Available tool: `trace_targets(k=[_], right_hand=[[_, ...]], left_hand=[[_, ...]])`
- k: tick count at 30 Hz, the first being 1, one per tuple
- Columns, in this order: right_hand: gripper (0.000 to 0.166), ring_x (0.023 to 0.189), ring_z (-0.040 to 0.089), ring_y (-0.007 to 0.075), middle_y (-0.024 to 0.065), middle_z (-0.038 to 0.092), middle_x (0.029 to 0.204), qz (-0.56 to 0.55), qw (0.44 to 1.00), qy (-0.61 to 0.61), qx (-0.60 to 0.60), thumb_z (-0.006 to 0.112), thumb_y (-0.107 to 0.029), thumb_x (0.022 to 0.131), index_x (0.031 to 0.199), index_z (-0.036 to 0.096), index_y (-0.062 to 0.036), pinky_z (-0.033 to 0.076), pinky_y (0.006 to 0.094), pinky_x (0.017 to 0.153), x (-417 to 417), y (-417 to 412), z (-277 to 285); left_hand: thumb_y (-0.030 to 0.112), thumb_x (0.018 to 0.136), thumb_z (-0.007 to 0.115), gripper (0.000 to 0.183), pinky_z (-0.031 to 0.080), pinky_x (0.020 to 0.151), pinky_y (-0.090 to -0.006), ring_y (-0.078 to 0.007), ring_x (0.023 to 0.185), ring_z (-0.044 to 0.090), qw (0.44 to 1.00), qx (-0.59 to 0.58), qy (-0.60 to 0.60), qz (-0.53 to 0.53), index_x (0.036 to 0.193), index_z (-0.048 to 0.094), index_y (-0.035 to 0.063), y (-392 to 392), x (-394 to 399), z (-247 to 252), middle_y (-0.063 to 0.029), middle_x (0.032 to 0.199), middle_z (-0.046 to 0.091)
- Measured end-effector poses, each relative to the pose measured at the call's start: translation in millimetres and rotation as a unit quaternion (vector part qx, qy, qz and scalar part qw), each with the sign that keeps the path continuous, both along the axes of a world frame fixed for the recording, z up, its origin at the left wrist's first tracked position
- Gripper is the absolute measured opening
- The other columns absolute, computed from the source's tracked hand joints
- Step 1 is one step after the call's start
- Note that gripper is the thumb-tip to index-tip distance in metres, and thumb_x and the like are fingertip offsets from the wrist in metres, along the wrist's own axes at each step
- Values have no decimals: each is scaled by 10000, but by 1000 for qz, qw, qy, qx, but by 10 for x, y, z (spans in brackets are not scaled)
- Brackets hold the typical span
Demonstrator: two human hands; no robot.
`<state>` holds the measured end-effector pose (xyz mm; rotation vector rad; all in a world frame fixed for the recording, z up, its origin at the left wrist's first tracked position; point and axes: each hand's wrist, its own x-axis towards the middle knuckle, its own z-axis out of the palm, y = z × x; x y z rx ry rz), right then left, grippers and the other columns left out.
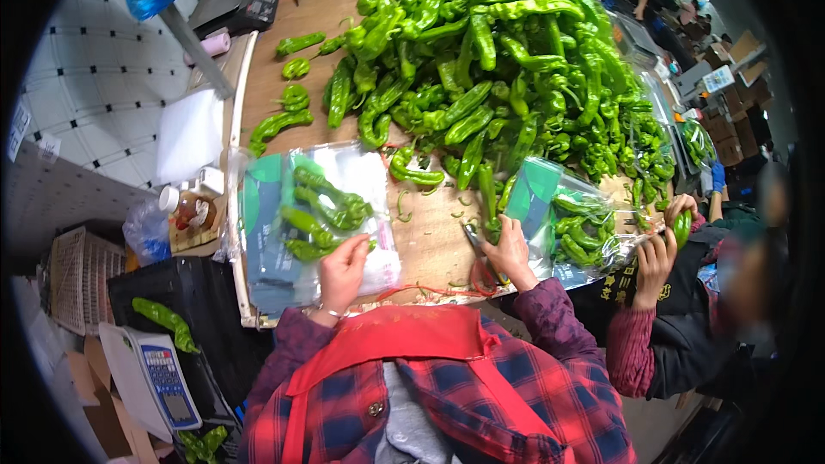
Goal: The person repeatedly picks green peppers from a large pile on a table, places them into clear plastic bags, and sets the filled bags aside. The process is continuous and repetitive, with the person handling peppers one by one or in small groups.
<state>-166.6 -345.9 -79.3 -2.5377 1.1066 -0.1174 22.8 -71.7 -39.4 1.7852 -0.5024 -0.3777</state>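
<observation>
A large heap of long green peppers (pixel 477 71) covers the back and right of the wooden table (pixel 419 238). At the front left, several green peppers (pixel 329 206) lie on a stack of clear plastic bags (pixel 380 187). My left hand (pixel 343 270) has its fingertips at the lower right end of these peppers; whether it grips one is hidden. My right hand (pixel 510 251) is at the lower end of a green pepper (pixel 486 190), its fingers bent around that end. Just left of it lie scissors (pixel 474 238) with red handles. Beside it on the right is a bag stack with peppers (pixel 580 232).
A co-worker's hands (pixel 664 245) hold a pepper at the right. At the left stand a jar (pixel 193 209), a white scale (pixel 161 374) with a pepper beside it, and a plastic basket (pixel 87 277). A black scale (pixel 242 3) stands at the back left.
</observation>
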Motion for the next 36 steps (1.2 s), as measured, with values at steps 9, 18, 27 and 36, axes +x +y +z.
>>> trace_targets(k=[9,18,27,36], right_hand=[[485,825,603,125,47,671,968,8,849,-164,502,633,-54,702,1181,607,15,480,251,757,-364,-27,680],[449,857,643,205,149,690,967,457,785,-19,417,611,-173,762,1181,611,-11,497,326,821,1025,687,592],[417,744,582,176,107,686,896,484,693,117,521,646,-228,771,1123,634,-6,476,328,676,1892,1202,181],[421,1063,583,289,189,618,1142,548,681,-229,428,561,-249,876,1217,572,-2,456,361,886,1783,1933,-907]], left_hand=[[132,887,640,240,357,453,-256,-51,486,414,999,39,19,-25,1102,655,26,148,-68,-8,-40,570,531],[83,875,633,218,503,578,-296,-190,653,658,988,1,-146,-46,1079,675,19,145,-135,130,-153,810,684],[37,848,624,201,535,624,-333,-277,734,693,988,-5,-152,-7,1039,673,2,396,-35,239,-170,903,695],[6,823,621,198,529,650,-339,-248,725,692,978,-12,-208,-20,1010,686,14,261,-63,50,-150,833,696]])
